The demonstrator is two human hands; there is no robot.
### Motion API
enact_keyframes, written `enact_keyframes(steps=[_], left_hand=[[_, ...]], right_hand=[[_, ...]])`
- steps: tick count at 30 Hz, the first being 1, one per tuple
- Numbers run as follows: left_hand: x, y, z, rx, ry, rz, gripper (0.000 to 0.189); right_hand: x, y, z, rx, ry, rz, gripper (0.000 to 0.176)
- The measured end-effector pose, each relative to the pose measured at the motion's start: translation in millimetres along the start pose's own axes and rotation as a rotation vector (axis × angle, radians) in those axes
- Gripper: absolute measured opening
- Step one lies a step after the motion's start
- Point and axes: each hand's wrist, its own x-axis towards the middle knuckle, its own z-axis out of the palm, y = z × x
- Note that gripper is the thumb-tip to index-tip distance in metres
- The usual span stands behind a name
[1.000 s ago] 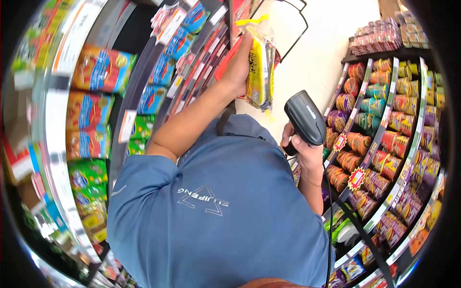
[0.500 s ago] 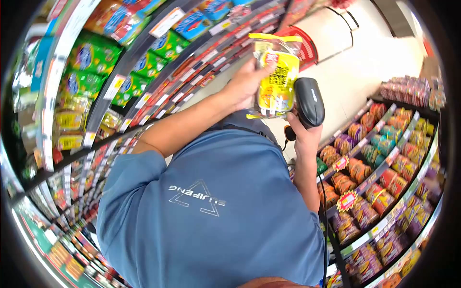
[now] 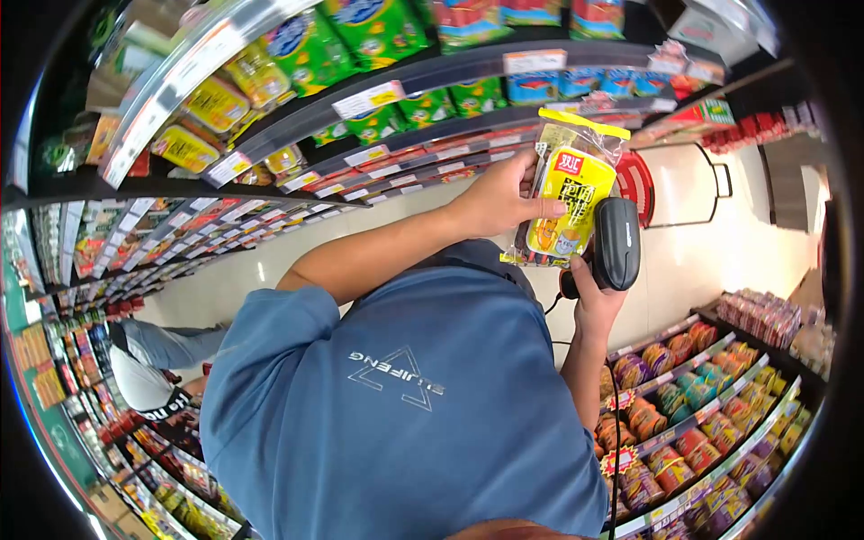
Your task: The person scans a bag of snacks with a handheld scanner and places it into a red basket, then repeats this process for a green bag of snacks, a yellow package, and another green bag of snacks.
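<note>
Around the left edge of a yellow snack bag (image 3: 576,193) with a clear window, my left hand (image 3: 504,196) is closed, thumb across its front. The bag is upright, its yellow top seal away from my body. In my right hand (image 3: 596,297) is a black barcode scanner (image 3: 617,243), gripped by its handle, which is mostly hidden by my fingers. The scanner's head sits right beside the bag's lower right edge and overlaps it in this view. A black cable (image 3: 614,432) runs down along my right arm.
Shelves of green snack bags (image 3: 376,31) with price tags stand ahead and left. At the lower right is a tiered rack of packaged goods (image 3: 670,468). A red basket-like object (image 3: 637,187) with a black handle is on the floor (image 3: 693,243). Another person (image 3: 144,373) is at the left.
The view has swung, so shelves, rack and floor sit differently, and another person now shows at left. Both hands, still holding bag and scanner, appear farther right and lower.
</note>
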Motion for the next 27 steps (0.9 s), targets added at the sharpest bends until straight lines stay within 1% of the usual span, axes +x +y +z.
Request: enact_keyframes(steps=[2,3,5,8,10,11,12,13,14,15,16,17,19,20,21,23,24,25,26,27], left_hand=[[-21,6,-33,0.119,0.032,0.093,0.061],[-33,11,-50,0.155,0.010,0.100,0.066],[-58,21,-81,0.162,0.048,0.093,0.067],[-92,35,-123,0.143,0.084,0.092,0.067],[-115,46,-149,0.071,0.167,0.100,0.063],[-127,52,-158,0.071,0.230,0.169,0.062],[-139,57,-171,0.066,0.234,0.171,0.062],[-151,60,-185,0.205,0.300,0.281,0.064],[-163,62,-198,0.347,0.365,0.386,0.066],[-174,62,-212,0.401,0.419,0.412,0.069],[-190,59,-224,0.423,0.479,0.363,0.065],[-204,62,-242,0.583,0.474,0.454,0.062],[-221,87,-255,0.745,0.580,0.682,0.057],[-229,94,-264,0.848,0.631,0.711,0.042],[-233,93,-272,0.643,0.646,0.662,0.035],[-239,96,-288,0.677,0.706,0.683,0.035],[-240,99,-299,0.917,0.754,0.753,0.040],[-242,92,-311,0.891,0.716,0.615,0.050],[-239,84,-318,0.887,0.703,0.616,0.050],[-235,83,-319,0.787,0.798,0.640,0.042]], right_hand=[[-2,2,41,-0.075,0.005,-0.062,0.044],[-3,5,56,-0.085,-0.019,-0.058,0.044],[-5,14,87,-0.137,-0.104,-0.073,0.040],[-11,30,134,-0.154,-0.158,-0.098,0.038],[-15,36,163,-0.165,-0.187,-0.108,0.040],[-17,37,178,-0.170,-0.234,-0.163,0.041],[-18,38,192,-0.172,-0.281,-0.216,0.043],[-18,41,203,-0.127,-0.367,-0.184,0.043],[-20,43,213,-0.129,-0.372,-0.179,0.043],[-23,45,223,-0.124,-0.399,-0.133,0.040],[-25,46,233,-0.119,-0.424,-0.089,0.038],[-28,47,240,-0.139,-0.439,-0.080,0.034],[-34,57,248,-0.164,-0.455,-0.055,0.032],[-37,60,250,-0.189,-0.470,-0.029,0.031],[-40,61,254,-0.189,-0.473,0.010,0.028],[-43,66,255,-0.222,-0.481,0.005,0.030],[-44,68,255,-0.254,-0.500,0.002,0.031],[-45,70,255,-0.254,-0.486,0.003,0.031],[-46,71,256,-0.258,-0.481,-0.009,0.030],[-47,72,255,-0.263,-0.477,-0.021,0.029]])
